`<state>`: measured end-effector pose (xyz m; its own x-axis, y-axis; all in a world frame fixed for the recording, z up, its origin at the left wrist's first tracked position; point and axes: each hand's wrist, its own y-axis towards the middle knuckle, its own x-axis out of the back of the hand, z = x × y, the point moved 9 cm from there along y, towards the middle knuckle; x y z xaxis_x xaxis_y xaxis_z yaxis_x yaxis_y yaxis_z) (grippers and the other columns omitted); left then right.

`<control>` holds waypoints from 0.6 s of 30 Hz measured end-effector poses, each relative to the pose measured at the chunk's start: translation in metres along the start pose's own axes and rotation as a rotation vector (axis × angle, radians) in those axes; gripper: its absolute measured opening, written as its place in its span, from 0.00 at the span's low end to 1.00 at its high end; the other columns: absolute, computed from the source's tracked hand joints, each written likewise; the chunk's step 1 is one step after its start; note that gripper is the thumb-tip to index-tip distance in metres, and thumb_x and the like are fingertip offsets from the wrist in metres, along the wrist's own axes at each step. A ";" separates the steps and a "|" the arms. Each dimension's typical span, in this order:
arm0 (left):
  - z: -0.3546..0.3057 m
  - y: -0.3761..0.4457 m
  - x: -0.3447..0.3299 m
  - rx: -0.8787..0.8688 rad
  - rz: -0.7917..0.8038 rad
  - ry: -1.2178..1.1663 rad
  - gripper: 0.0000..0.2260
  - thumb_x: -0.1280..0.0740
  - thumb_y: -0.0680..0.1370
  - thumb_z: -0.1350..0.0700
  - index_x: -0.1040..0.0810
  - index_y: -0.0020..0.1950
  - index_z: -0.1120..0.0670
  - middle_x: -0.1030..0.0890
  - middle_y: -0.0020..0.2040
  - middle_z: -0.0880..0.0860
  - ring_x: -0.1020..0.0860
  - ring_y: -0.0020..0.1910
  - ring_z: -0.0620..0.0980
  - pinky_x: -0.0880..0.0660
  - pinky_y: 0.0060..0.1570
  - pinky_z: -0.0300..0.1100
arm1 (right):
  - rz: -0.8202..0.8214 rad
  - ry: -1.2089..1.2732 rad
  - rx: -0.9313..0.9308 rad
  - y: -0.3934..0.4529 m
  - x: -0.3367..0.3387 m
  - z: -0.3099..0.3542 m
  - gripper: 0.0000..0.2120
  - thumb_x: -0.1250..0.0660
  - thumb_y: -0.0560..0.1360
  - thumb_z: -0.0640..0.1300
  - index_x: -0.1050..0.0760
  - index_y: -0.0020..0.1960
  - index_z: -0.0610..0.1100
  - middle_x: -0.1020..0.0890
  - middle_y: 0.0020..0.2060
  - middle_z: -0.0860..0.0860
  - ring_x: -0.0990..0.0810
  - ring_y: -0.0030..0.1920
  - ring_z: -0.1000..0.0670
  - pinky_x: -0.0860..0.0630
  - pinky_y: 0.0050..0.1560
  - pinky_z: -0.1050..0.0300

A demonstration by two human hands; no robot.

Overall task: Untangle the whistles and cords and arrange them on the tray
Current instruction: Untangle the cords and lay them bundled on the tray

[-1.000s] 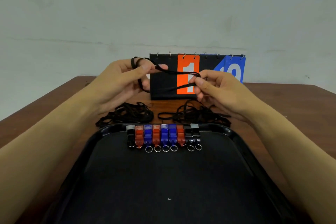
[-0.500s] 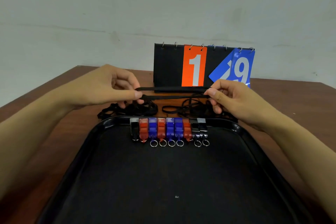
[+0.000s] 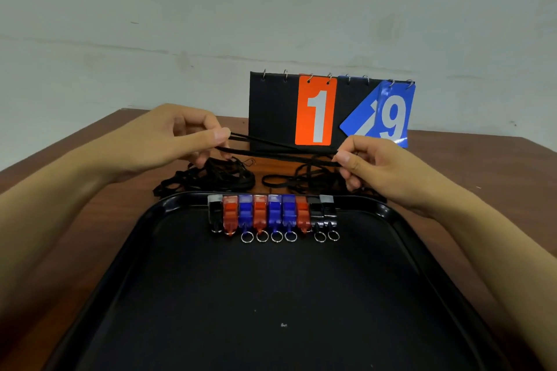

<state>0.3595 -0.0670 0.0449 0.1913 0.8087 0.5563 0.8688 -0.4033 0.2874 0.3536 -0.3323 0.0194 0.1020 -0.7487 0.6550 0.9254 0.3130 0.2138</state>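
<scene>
**One black cord held taut above the table, nine whistles lined up on the tray**

The left hand (image 3: pixel 177 141) hovers above the wooden table (image 3: pixel 90 220), thumb and forefinger pinching one end of a black cord (image 3: pixel 283 152); the other fingers curl loosely beneath. The cord runs in doubled strands across to the right hand (image 3: pixel 373 163), whose thumb and forefinger pinch the other end, the remaining fingers bent under.

Below the left hand, a heap of black cords (image 3: pixel 208 178) lies on the table just beyond the tray's far rim. A second, looser heap (image 3: pixel 304 181) lies to its right, under the stretched cord and near the right hand.

The black tray (image 3: pixel 144 220) sits nearest the camera. Along its far edge a row of whistles (image 3: pixel 272 214) lies side by side, touching: black, red, blue, red, blue, blue, red, black, black. Most show a small metal ring at the near end.

Behind the cords, a flip scoreboard (image 3: pixel 271 111) stands upright against the wall, showing an orange card with a 1 and a blue card with a 9; one blue card hangs tilted.
</scene>
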 end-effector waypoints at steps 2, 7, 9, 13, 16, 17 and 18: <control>0.002 0.000 0.005 -0.007 -0.007 0.031 0.10 0.31 0.77 0.49 0.18 0.44 0.55 0.19 0.35 0.52 0.21 0.35 0.49 0.21 0.45 0.42 | -0.062 0.001 0.025 0.000 0.007 0.002 0.13 0.39 0.84 0.47 0.23 0.43 0.49 0.21 0.31 0.56 0.23 0.34 0.58 0.25 0.42 0.66; -0.001 0.001 0.008 -0.025 -0.002 0.026 0.07 0.27 0.73 0.55 0.17 0.49 0.55 0.16 0.38 0.49 0.20 0.32 0.43 0.22 0.38 0.33 | -0.173 0.272 0.014 0.002 0.019 -0.004 0.09 0.36 0.82 0.40 0.16 0.56 0.46 0.15 0.39 0.52 0.17 0.41 0.54 0.18 0.50 0.61; -0.001 0.001 0.009 -0.033 0.030 0.027 0.08 0.26 0.73 0.55 0.16 0.52 0.52 0.17 0.38 0.51 0.20 0.34 0.47 0.22 0.39 0.35 | -0.184 0.336 0.004 0.002 0.020 -0.005 0.09 0.34 0.81 0.39 0.16 0.56 0.45 0.14 0.40 0.50 0.15 0.42 0.53 0.18 0.49 0.62; -0.006 -0.004 0.003 -0.076 0.133 0.101 0.12 0.25 0.76 0.53 0.16 0.59 0.47 0.20 0.36 0.52 0.22 0.36 0.55 0.21 0.43 0.44 | -0.171 0.387 -0.024 0.000 0.017 -0.003 0.05 0.30 0.78 0.41 0.16 0.51 0.45 0.12 0.41 0.46 0.14 0.41 0.51 0.16 0.49 0.58; -0.009 -0.005 0.006 -0.076 0.122 0.145 0.07 0.26 0.73 0.50 0.12 0.49 0.45 0.16 0.37 0.51 0.21 0.35 0.51 0.22 0.41 0.43 | -0.162 0.380 -0.034 0.000 0.017 -0.002 0.05 0.30 0.77 0.43 0.16 0.50 0.45 0.12 0.40 0.45 0.14 0.40 0.51 0.16 0.49 0.58; -0.009 -0.005 0.007 -0.074 0.113 0.147 0.06 0.26 0.72 0.50 0.11 0.47 0.45 0.15 0.37 0.53 0.20 0.35 0.51 0.22 0.39 0.41 | -0.155 0.381 -0.036 0.000 0.018 -0.002 0.06 0.30 0.77 0.43 0.15 0.51 0.44 0.12 0.41 0.46 0.14 0.41 0.51 0.16 0.49 0.58; -0.010 -0.005 0.008 -0.068 0.104 0.141 0.05 0.26 0.72 0.50 0.11 0.46 0.45 0.14 0.37 0.53 0.20 0.34 0.50 0.22 0.37 0.39 | -0.143 0.385 -0.037 -0.001 0.018 -0.002 0.08 0.31 0.77 0.44 0.15 0.53 0.44 0.12 0.41 0.46 0.14 0.41 0.52 0.16 0.49 0.59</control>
<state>0.3521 -0.0628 0.0558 0.2085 0.6949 0.6882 0.8139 -0.5135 0.2718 0.3556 -0.3474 0.0295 0.0936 -0.9493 0.3002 0.9520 0.1736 0.2521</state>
